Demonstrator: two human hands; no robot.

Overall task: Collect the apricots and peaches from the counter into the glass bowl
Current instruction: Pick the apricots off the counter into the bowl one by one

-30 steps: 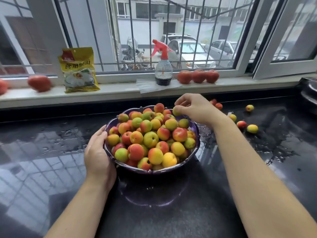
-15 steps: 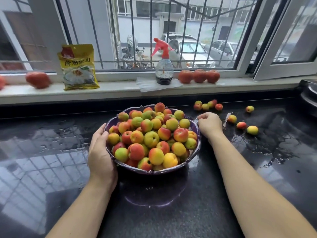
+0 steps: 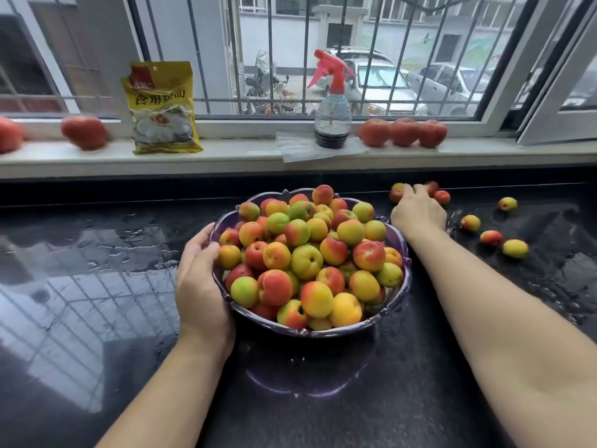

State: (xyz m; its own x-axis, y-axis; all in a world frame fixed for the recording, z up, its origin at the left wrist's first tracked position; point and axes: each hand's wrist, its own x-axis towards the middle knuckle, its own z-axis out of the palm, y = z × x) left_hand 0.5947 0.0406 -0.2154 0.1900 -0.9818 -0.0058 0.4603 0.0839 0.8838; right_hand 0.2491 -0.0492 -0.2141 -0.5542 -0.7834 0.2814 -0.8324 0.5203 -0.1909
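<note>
A purple-tinted glass bowl (image 3: 323, 333) heaped with apricots and peaches (image 3: 307, 260) stands mid-counter. My left hand (image 3: 200, 286) grips its left rim, thumb on the edge. My right hand (image 3: 418, 211) reaches past the bowl's right side to a cluster of loose fruit at the back of the counter. Its fingers curl down over one apricot hidden beneath them. A red-green apricot (image 3: 396, 191) lies just left of the fingers and a red one (image 3: 442, 197) just right. Several more apricots (image 3: 491, 237) lie scattered farther right.
The black counter (image 3: 97, 286) is wet and glossy. On the white windowsill behind stand a yellow food packet (image 3: 161, 108), a spray bottle (image 3: 332, 124) on a tissue, three red fruits (image 3: 403, 132) and more red fruits (image 3: 84, 132) at the left.
My right hand left the bowl's top, dropped past its right rim and moved back to the fruit cluster. One more apricot lies in the bowl. My left hand stayed on the rim.
</note>
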